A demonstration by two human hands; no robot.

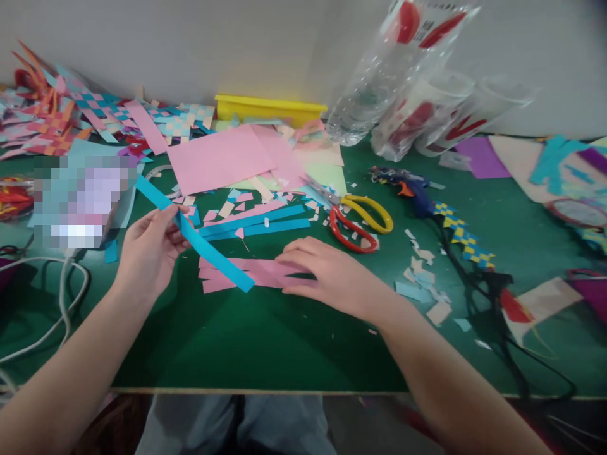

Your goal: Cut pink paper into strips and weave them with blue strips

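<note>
My left hand (154,246) is closed, pinching a blue paper strip (213,256) between thumb and fingers. The strip slants down to the right, its lower end over several pink paper strips (237,273) on the green table. Over the right end of these pink strips lies my right hand (322,272), its thumb and fingers apart and touching the paper. More blue strips (265,226) lie flat just beyond, among small paper scraps (227,208). Scissors (358,218) with one red and one yellow handle rest beyond my right hand.
Pink paper sheets (222,158) lie toward the wall, before a yellow tray-like piece (270,109). Bagged plastic cups (427,107) lean at the back right. A blurred-out device (85,202) with a white cable (64,297) sits left. Woven paper pieces (462,237) and a dark cord (455,259) lie right.
</note>
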